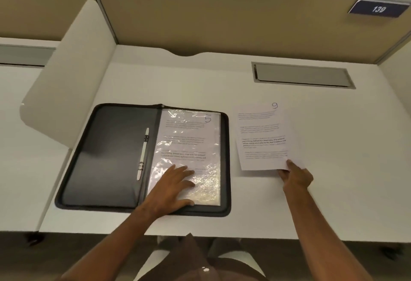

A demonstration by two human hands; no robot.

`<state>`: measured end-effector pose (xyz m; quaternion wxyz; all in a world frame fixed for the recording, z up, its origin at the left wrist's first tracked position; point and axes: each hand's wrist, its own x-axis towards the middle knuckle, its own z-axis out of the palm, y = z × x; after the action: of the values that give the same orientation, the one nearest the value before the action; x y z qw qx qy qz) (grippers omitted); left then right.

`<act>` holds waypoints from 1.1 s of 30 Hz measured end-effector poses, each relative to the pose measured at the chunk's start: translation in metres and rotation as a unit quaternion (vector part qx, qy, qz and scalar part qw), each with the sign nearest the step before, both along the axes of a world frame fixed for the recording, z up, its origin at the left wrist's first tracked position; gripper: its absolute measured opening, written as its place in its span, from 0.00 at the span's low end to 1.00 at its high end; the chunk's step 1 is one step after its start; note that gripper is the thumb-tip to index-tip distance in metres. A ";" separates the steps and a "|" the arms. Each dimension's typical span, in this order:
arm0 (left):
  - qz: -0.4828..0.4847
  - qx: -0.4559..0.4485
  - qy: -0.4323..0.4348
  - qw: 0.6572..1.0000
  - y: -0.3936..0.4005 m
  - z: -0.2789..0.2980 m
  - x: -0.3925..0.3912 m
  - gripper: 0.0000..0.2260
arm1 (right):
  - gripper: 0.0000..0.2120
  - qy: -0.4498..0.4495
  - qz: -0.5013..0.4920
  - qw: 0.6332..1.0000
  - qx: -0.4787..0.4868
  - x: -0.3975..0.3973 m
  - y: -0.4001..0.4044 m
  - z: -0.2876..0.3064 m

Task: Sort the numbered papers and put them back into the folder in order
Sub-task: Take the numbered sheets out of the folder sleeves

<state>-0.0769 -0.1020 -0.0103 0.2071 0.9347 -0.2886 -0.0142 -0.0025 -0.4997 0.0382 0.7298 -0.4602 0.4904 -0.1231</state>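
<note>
"5" on sleeved page [189, 142], "9" on loose sheet [262, 138], "139" on wall plate [378, 8]

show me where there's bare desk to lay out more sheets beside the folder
Bare desk lies right of the sheet marked 9, behind the open folder up to the grey hatch, and along the front edge. The gap between folder and sheet is narrow.

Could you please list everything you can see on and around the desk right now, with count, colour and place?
folder: one, black, lying open at the desk's left-centre.
plastic sleeve: one, clear, in the folder's right half, over a sheet marked 5.
clip bar: one, white, along the folder's spine.
paper marked 9: one, white, on the desk right of the folder.
desk: one, white.
cable hatch: one, grey, far right of the desk.
sign 139: one, dark blue, upper right.
left hand: flat on the sleeve.
right hand: pinching the paper's near corner.
</note>
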 end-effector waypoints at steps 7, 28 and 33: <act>-0.035 -0.015 0.001 0.999 0.013 0.011 0.009 0.19 | 0.20 0.096 0.044 0.991 -0.087 -0.003 -0.002 -0.020; -0.019 -0.119 -0.065 0.991 0.019 0.037 0.026 0.10 | 0.34 -0.066 0.627 0.451 -0.632 -0.130 0.258 0.002; 0.016 -0.149 -0.071 0.986 0.024 0.045 0.020 0.09 | 0.27 -0.099 0.638 0.458 -0.611 -0.126 0.268 0.021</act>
<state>-0.0573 -0.0784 0.0343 0.3233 0.8964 -0.2868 0.0985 -0.1283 -0.2319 0.0589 0.1804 -0.9574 -0.2163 0.0640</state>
